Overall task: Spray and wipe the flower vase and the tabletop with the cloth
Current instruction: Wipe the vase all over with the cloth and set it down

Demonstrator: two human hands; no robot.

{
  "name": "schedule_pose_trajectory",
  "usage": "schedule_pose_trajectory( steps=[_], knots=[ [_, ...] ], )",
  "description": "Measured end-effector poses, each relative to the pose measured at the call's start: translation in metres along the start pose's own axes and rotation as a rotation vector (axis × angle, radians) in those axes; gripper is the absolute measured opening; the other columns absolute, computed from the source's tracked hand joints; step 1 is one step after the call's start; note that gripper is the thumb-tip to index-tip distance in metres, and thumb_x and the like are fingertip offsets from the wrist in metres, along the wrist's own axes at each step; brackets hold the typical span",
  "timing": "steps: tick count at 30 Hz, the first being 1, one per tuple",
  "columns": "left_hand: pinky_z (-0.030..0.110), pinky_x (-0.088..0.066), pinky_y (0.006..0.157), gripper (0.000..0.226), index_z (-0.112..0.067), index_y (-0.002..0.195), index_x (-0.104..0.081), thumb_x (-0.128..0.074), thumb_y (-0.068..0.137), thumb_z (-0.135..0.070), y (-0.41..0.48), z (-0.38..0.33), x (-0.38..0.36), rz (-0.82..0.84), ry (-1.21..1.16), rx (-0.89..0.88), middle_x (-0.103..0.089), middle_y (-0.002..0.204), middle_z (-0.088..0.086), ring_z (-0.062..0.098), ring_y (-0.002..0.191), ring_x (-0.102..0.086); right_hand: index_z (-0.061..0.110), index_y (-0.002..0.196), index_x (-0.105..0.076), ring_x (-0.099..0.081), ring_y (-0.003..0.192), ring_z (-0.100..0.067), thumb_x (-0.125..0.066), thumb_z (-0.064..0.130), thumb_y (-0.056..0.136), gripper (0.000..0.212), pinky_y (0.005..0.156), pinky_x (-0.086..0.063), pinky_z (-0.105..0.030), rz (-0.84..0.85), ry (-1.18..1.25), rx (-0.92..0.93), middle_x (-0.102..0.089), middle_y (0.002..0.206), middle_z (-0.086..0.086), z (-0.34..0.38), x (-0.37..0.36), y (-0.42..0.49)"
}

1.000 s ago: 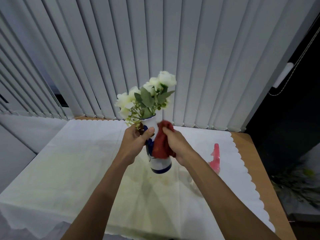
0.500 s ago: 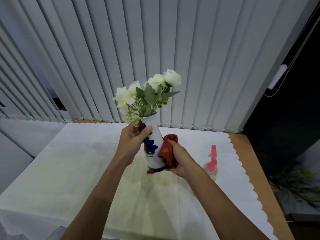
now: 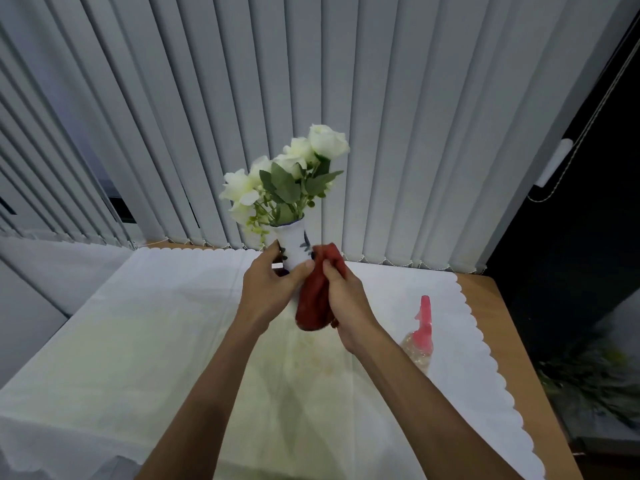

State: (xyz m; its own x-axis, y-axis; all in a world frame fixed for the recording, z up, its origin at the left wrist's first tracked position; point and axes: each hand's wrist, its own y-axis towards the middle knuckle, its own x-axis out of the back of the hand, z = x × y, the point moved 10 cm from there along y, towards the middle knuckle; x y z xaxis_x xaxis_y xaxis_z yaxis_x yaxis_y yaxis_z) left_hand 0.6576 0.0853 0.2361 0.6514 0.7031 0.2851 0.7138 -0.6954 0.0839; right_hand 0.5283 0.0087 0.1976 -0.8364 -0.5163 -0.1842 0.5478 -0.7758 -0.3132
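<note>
Cloth slides up the vase, rubbing from base toward neck

Half a second back the red cloth (image 3: 317,299) was bunched low against the foot of the vase (image 3: 293,245), with the blue-patterned belly plain to see; now the cloth hangs over the whole lower body and its top edge reaches up near the neck. The right hand (image 3: 346,299) has travelled up with it, fingers curled together and pinching the cloth against the vase's right side. The left hand (image 3: 268,292) has kept its place at the neck, thumb and fingers closed around the white porcelain just under the rim. From where I stand that reads as one stroke of a wipe running up and down the body, so the vase part of the job looks well under way, while the tabletop (image 3: 173,341) looks not yet wiped, as far as I can judge.

The vase is held up off the white table covering, above its middle and toward the blinds (image 3: 311,81), between the two hands. Its long axis stands close to upright, mouth up and leaning a little to the right and away from the person, with the white flowers (image 3: 287,171) fanning out above it; earlier it tipped slightly the other way. Its base is hidden behind the cloth.

The pink-topped spray bottle (image 3: 420,336) stands on the covering to the right, well apart from both hands, untouched.
</note>
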Motion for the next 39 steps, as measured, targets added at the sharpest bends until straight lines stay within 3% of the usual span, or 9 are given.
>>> schedule_pose_trajectory(
  steps=[6, 9, 16, 19, 22, 27, 30, 36, 39],
  knots=[
    [0.042, -0.064, 0.078, 0.03, -0.018, 0.122, -0.065, -0.061, 0.097, -0.003, -0.009, -0.007, -0.011, 0.191, -0.087, -0.042, -0.074, 0.109, 0.005, 0.034, 0.098, -0.072, 0.035, 0.129, -0.066, -0.069, 0.099, -0.012, -0.049, 0.043, 0.105, 0.031, 0.081, -0.053, -0.026, 0.063, -0.093, 0.157, -0.074, 0.112, 0.008, 0.056, -0.024, -0.008],
    [0.028, -0.06, 0.073, 0.033, -0.021, 0.113, -0.065, -0.059, 0.094, 0.006, -0.006, -0.014, -0.011, 0.235, -0.042, -0.086, -0.074, 0.096, -0.016, 0.018, 0.092, -0.073, 0.035, 0.139, -0.058, -0.065, 0.101, -0.01, -0.044, 0.045, 0.107, 0.036, 0.082, -0.05, -0.025, 0.061, -0.08, 0.233, -0.069, 0.115, 0.009, 0.067, -0.027, -0.009],
    [0.023, -0.059, 0.078, 0.043, -0.026, 0.125, -0.06, -0.065, 0.089, -0.004, -0.004, -0.025, -0.003, 0.075, 0.144, -0.2, -0.068, 0.104, -0.018, 0.002, 0.092, -0.069, 0.039, 0.153, -0.043, -0.064, 0.122, -0.012, -0.048, 0.042, 0.106, 0.047, 0.108, -0.051, -0.038, 0.048, -0.207, 0.464, -0.065, 0.139, 0.011, 0.074, -0.036, -0.018],
    [0.013, -0.055, 0.072, 0.051, -0.021, 0.132, -0.06, -0.061, 0.081, -0.012, -0.009, -0.036, -0.003, 0.043, 0.196, -0.274, -0.07, 0.107, -0.01, 0.013, 0.096, -0.068, 0.036, 0.143, -0.057, -0.067, 0.117, -0.012, -0.055, 0.039, 0.103, 0.04, 0.106, -0.054, -0.04, -0.001, -0.181, 0.464, -0.071, 0.128, 0.011, 0.079, -0.026, -0.012],
    [0.02, -0.057, 0.076, 0.055, -0.019, 0.133, -0.059, -0.056, 0.078, -0.02, -0.008, -0.04, -0.002, 0.047, 0.221, -0.314, -0.069, 0.107, -0.008, 0.018, 0.095, -0.066, 0.031, 0.12, -0.071, -0.072, 0.104, -0.011, -0.065, 0.032, 0.099, 0.022, 0.101, -0.057, -0.042, -0.021, -0.093, 0.349, -0.076, 0.106, 0.013, 0.075, -0.017, -0.002],
    [0.035, -0.061, 0.084, 0.055, -0.029, 0.135, -0.059, -0.07, 0.081, -0.021, -0.006, -0.023, 0.001, 0.106, 0.107, -0.216, -0.071, 0.117, -0.012, 0.016, 0.099, -0.072, 0.03, 0.101, -0.075, -0.074, 0.099, -0.016, -0.067, 0.025, 0.098, 0.01, 0.095, -0.06, -0.037, 0.033, 0.035, 0.249, -0.079, 0.1, 0.005, 0.077, -0.02, 0.011],
    [0.034, -0.06, 0.083, 0.064, -0.032, 0.132, -0.062, -0.068, 0.069, -0.04, -0.006, -0.023, -0.005, 0.148, 0.021, -0.162, -0.072, 0.118, -0.009, 0.014, 0.097, -0.073, 0.03, 0.109, -0.074, -0.073, 0.104, -0.019, -0.061, 0.03, 0.101, 0.015, 0.099, -0.058, -0.041, 0.016, 0.035, 0.212, -0.078, 0.107, 0.002, 0.077, -0.019, 0.017],
    [0.022, -0.056, 0.075, 0.054, -0.025, 0.132, -0.062, -0.064, 0.077, -0.023, 0.0, -0.017, -0.009, 0.124, 0.109, -0.171, -0.073, 0.115, -0.003, 0.012, 0.092, -0.072, 0.033, 0.115, -0.065, -0.069, 0.104, -0.011, -0.06, 0.04, 0.101, 0.016, 0.1, -0.054, -0.037, 0.042, -0.209, 0.318, -0.074, 0.109, 0.009, 0.075, -0.023, 0.009],
    [0.032, -0.06, 0.083, 0.055, -0.027, 0.13, -0.063, -0.063, 0.076, -0.018, 0.003, -0.017, -0.006, 0.158, 0.048, -0.165, -0.073, 0.116, -0.002, 0.02, 0.099, -0.073, 0.032, 0.114, -0.068, -0.07, 0.109, -0.014, -0.059, 0.044, 0.101, 0.02, 0.1, -0.055, -0.037, 0.073, -0.107, 0.243, -0.075, 0.113, 0.006, 0.068, -0.02, 0.017]
  ],
)
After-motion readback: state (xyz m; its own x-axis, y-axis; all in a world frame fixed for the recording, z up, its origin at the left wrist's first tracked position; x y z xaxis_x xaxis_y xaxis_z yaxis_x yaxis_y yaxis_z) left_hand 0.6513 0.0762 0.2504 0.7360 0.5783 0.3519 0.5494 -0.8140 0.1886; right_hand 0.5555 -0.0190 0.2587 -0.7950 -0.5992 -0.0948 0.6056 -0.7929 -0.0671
